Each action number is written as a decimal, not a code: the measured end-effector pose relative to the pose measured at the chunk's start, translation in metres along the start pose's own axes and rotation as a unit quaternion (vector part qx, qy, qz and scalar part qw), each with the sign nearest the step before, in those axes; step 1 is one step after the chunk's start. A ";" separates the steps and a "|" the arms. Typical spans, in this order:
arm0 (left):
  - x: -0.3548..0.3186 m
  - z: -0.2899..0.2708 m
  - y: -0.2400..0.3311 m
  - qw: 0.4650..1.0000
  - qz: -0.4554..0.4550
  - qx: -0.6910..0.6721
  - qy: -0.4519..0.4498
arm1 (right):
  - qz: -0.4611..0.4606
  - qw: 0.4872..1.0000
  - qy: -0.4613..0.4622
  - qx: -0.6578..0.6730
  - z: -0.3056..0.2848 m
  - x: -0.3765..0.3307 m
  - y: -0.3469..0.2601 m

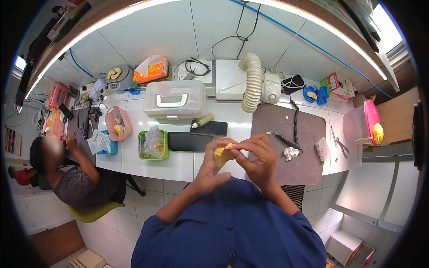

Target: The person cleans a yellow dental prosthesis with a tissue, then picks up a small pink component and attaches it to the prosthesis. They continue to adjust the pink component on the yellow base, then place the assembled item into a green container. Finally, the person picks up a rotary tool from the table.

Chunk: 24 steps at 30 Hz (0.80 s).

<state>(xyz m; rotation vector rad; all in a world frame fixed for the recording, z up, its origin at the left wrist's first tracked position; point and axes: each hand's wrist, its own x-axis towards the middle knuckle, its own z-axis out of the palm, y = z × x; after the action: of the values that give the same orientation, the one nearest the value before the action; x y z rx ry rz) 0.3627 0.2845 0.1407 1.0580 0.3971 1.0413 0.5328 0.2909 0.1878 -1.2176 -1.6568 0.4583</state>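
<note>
Holding a yellow, irregular, plaster-like piece (221,156) at frame centre: left hand (210,167); right hand (258,161) meets its edge, grip unclear.

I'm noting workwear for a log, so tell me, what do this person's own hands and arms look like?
The left hand and right hand are bare, without gloves, and no watch or bracelet shows. Any rings are too small to tell. The forearms are uncovered below the plain navy-blue sleeves of a shirt with round buttons.
</note>
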 end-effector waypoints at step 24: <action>0.000 -0.001 0.008 0.997 -0.063 0.029 0.016 | -0.019 0.999 -0.036 0.001 0.000 0.008 0.006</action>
<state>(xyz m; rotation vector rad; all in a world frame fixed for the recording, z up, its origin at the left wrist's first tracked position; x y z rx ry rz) 0.3579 0.2856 0.1476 1.0559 0.5160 0.9397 0.5356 0.3009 0.1871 -1.1768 -1.7378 0.4857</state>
